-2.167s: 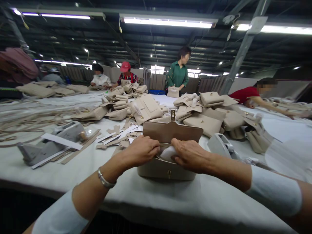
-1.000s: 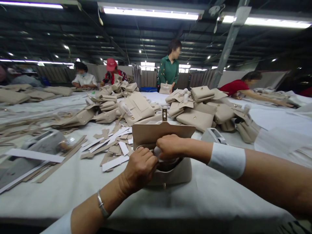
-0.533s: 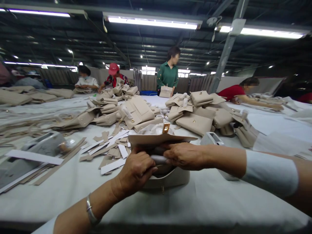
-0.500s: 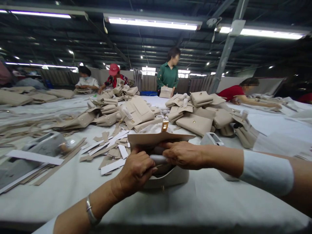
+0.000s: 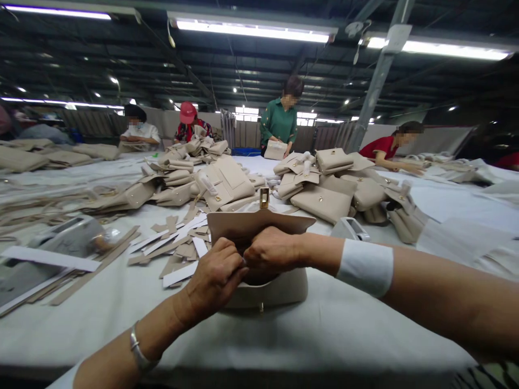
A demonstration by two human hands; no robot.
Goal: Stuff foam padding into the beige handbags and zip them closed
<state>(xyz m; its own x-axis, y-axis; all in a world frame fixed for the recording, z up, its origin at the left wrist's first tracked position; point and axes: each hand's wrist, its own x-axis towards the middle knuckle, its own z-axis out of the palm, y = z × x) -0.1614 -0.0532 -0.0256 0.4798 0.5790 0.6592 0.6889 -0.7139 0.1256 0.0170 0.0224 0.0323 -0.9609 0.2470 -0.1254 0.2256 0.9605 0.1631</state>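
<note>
A beige handbag (image 5: 267, 294) stands on the table in front of me, its flap raised at the back with a gold clasp plate (image 5: 264, 198) on top. A small gold turn-lock sits on its front. My left hand (image 5: 219, 273) is closed at the left of the opening, thumb and fingers pinching the bag's edge or lining. Inside the mouth, my right hand (image 5: 273, 249) is curled shut, close to the left fingertips. What its fingers hold is hidden. A tiny pale bit shows between the two hands. The bag's dark interior is mostly covered by my hands.
Heaps of beige handbags (image 5: 324, 200) lie beyond. Cut strips of card and leather (image 5: 182, 243) are scattered to the left, beside a grey tape dispenser (image 5: 60, 246). Another grey dispenser (image 5: 351, 229) stands behind my right forearm. Several co-workers (image 5: 279, 121) are around the far table.
My right hand has moved left and curled into a fist inside the bag. The white piece seen in the opening is now almost wholly out of sight. The co-worker in green has bent their head down.
</note>
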